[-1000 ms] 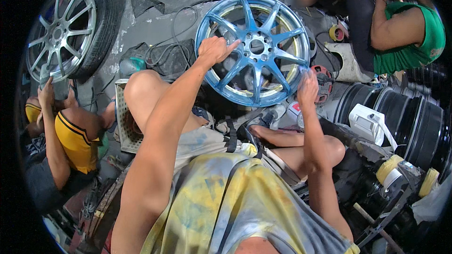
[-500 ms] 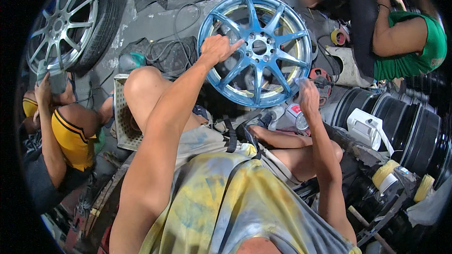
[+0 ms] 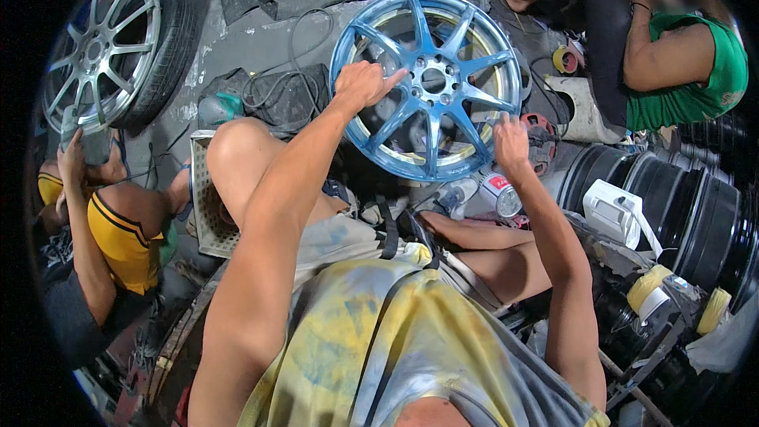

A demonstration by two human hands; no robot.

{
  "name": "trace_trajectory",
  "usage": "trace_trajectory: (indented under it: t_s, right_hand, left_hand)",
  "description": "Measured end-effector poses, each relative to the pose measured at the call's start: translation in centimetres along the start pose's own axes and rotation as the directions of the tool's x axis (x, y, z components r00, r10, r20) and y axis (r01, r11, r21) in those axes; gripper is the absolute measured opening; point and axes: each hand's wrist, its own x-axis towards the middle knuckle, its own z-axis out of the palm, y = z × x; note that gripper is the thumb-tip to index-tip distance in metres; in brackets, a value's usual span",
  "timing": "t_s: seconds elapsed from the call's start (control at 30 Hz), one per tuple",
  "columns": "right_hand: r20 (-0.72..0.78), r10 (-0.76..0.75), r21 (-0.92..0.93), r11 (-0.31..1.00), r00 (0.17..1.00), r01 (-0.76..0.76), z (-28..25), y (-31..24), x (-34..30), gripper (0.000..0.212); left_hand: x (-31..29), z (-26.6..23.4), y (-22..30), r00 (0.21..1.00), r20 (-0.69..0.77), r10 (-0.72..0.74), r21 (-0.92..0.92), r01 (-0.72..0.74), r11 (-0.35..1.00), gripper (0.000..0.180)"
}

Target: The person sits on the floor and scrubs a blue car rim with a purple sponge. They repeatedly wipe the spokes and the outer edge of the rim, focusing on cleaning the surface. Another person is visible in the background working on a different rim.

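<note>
A blue multi-spoke wheel rim (image 3: 432, 115) is tilted up in front of my knees, with paler patches around its hub and inner barrel. My left hand (image 3: 364, 85) is closed on its left side, one digit stretched along a spoke toward the hub. At the right edge of the rim is my right hand (image 3: 511, 140), its fingers bent and pressed together against the outer lip. Whatever lies under those right fingers is hidden.
A co-worker in green (image 3: 688, 71) sits at far right; another in yellow shorts (image 3: 122, 229) handles a silver wheel (image 3: 99, 51) at left. Dark barrels (image 3: 664, 198), a white box (image 3: 613, 213), a labelled tub (image 3: 501, 194), a crate (image 3: 203, 190) and a cable (image 3: 294, 51) lie around.
My right hand has moved up and slightly left onto the rim's edge; the pale scrap seen at its fingers is no longer visible. My left hand stays put. The co-worker at right has shifted.
</note>
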Motion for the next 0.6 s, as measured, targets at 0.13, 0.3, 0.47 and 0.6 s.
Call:
trace_trajectory:
  t_s: [0.13, 0.3, 0.47, 0.6]
  right_hand:
    - [0.056, 0.035, 0.015, 0.999, 0.998, -0.036, 0.3, -2.8, -2.7, 0.018]
    - [0.022, 0.088, 0.005, 0.996, 0.996, -0.088, 1.2, -1.6, -0.7, 0.019]
    - [0.002, -0.051, 0.117, 0.992, 0.999, 0.050, 0.4, -1.5, -2.8, 0.019]
    - [-0.054, -0.015, 0.029, 0.999, 0.998, 0.017, 0.7, 0.7, -0.5, 0.017]
  left_hand:
    - [-0.6, 0.1, 0.1, 1.000, -0.001, -0.008, -0.012, 0.008, 1.000, 0.084]
    - [-0.3, -0.1, 0.0, 1.000, 0.002, 0.010, -0.023, -0.010, 1.000, 0.084]
    - [-0.7, 0.1, -0.1, 1.000, 0.005, -0.001, -0.037, 0.001, 0.999, 0.082]
    - [-0.4, 0.3, -0.1, 0.999, -0.036, 0.018, -0.063, -0.021, 0.998, 0.080]
